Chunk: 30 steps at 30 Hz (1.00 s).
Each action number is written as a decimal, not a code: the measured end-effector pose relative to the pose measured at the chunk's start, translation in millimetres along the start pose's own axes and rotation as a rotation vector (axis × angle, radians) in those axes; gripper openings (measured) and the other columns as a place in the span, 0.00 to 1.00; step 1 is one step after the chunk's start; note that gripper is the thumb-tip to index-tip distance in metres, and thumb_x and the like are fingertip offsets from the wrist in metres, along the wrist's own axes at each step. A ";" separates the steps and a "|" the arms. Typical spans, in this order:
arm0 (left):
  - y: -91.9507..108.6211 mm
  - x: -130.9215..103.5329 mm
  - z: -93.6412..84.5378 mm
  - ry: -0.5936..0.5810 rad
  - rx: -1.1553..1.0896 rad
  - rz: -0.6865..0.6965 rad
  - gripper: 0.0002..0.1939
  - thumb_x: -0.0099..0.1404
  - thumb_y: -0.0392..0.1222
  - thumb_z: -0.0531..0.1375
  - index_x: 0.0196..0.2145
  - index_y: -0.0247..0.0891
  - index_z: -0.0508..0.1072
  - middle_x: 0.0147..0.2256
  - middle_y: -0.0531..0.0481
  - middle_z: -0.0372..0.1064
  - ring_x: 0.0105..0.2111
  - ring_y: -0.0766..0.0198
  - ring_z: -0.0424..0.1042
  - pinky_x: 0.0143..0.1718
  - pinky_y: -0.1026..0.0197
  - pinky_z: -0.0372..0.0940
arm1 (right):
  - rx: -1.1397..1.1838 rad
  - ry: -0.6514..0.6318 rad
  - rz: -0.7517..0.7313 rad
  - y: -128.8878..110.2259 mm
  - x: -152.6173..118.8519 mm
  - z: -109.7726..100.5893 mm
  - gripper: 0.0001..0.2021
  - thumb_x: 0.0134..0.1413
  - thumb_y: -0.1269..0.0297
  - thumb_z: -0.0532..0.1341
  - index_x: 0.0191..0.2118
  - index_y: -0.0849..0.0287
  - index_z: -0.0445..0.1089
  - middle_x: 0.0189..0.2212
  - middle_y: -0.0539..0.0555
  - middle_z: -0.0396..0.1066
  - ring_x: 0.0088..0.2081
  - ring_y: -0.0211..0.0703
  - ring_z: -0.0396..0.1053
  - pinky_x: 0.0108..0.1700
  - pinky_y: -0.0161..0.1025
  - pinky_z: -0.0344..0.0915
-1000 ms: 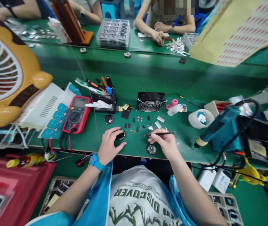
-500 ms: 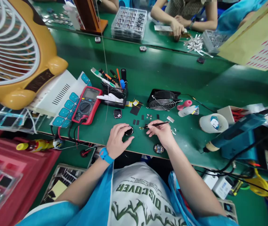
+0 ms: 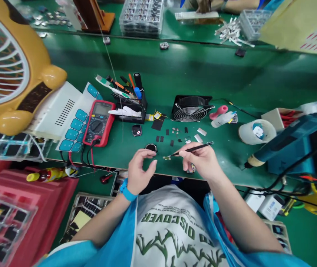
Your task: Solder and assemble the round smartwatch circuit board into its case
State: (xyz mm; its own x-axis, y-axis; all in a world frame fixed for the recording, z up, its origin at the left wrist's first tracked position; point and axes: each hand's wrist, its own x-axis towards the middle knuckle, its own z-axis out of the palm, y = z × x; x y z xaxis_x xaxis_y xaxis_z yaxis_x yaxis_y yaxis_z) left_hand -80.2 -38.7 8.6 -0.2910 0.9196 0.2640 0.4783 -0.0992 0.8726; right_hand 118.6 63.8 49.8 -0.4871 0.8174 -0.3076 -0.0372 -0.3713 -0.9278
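Observation:
My left hand (image 3: pixel 141 168) is open above the green bench, thumb and fingers apart with nothing between them. Just beyond its fingertips lies a round black watch case (image 3: pixel 151 148). My right hand (image 3: pixel 201 160) grips black tweezers (image 3: pixel 193 149), their points slanting left and down. At the points is a small gold-and-white part (image 3: pixel 167 158), too small to name. Partly hidden under my right fingers is a watch body with exposed innards (image 3: pixel 192 169). Small black pads (image 3: pixel 159 139) and other tiny pieces lie farther up the bench.
A black fan (image 3: pixel 192 108) stands beyond the small pieces. To the left are a red multimeter (image 3: pixel 98 122) and a tool holder (image 3: pixel 130 111). On the right are a white tub (image 3: pixel 256 132) and a blue electric screwdriver (image 3: pixel 289 137). A yellow fan (image 3: pixel 36 66) looms upper left.
My left hand has come away from the round watch case, which now lies on the bench. My right hand has moved right and nearer to me, with the tweezers still in it.

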 end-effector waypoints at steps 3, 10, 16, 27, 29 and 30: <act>20.4 -4.7 7.7 -0.203 -0.304 -0.162 0.16 0.66 0.40 0.64 0.51 0.39 0.69 0.39 0.47 0.76 0.37 0.62 0.78 0.39 0.60 0.75 | 0.024 -0.020 0.030 1.1 -16.8 -5.7 0.16 0.49 0.51 0.75 0.32 0.59 0.78 0.13 0.48 0.72 0.12 0.35 0.66 0.13 0.30 0.61; 39.2 -5.2 28.9 -0.299 -0.404 -0.412 0.12 0.62 0.36 0.67 0.43 0.40 0.72 0.30 0.54 0.73 0.30 0.67 0.73 0.35 0.65 0.70 | 0.169 0.085 0.012 23.7 -48.8 -22.5 0.12 0.52 0.55 0.75 0.33 0.58 0.79 0.18 0.50 0.76 0.16 0.37 0.70 0.16 0.31 0.67; 40.5 -9.5 48.0 -0.289 -0.470 -0.520 0.16 0.59 0.37 0.69 0.44 0.39 0.73 0.30 0.54 0.74 0.32 0.67 0.75 0.38 0.64 0.71 | 0.280 0.214 -0.006 37.3 -67.4 -32.6 0.13 0.50 0.53 0.76 0.33 0.56 0.78 0.19 0.49 0.76 0.18 0.39 0.73 0.16 0.33 0.70; 40.3 -15.9 59.0 -0.271 -0.436 -0.528 0.15 0.60 0.36 0.69 0.45 0.39 0.73 0.30 0.54 0.76 0.32 0.66 0.77 0.40 0.64 0.72 | 0.322 0.284 0.006 47.2 -70.9 -32.5 0.13 0.49 0.53 0.76 0.32 0.56 0.78 0.16 0.49 0.75 0.15 0.39 0.70 0.16 0.33 0.67; 36.9 -16.1 59.9 -0.279 -0.328 -0.437 0.14 0.63 0.36 0.67 0.47 0.40 0.73 0.33 0.52 0.78 0.33 0.65 0.77 0.40 0.63 0.73 | 0.311 0.325 -0.016 46.8 -71.3 -35.8 0.13 0.49 0.53 0.76 0.32 0.56 0.78 0.16 0.49 0.75 0.15 0.38 0.69 0.16 0.33 0.67; 34.7 -15.5 60.8 -0.282 -0.239 -0.362 0.13 0.65 0.35 0.66 0.47 0.40 0.73 0.35 0.51 0.78 0.34 0.64 0.78 0.41 0.61 0.73 | 0.299 0.359 -0.029 46.6 -71.2 -38.7 0.13 0.49 0.53 0.76 0.32 0.56 0.78 0.17 0.49 0.75 0.16 0.38 0.70 0.17 0.34 0.68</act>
State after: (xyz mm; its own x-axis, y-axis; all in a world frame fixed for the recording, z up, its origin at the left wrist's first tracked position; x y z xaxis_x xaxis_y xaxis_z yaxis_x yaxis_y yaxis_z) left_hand -8.7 -33.3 9.9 -0.1522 0.9746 -0.1645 0.1762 0.1906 0.9657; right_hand 185.3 5.4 20.3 -0.1511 0.9104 -0.3851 -0.3218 -0.4137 -0.8516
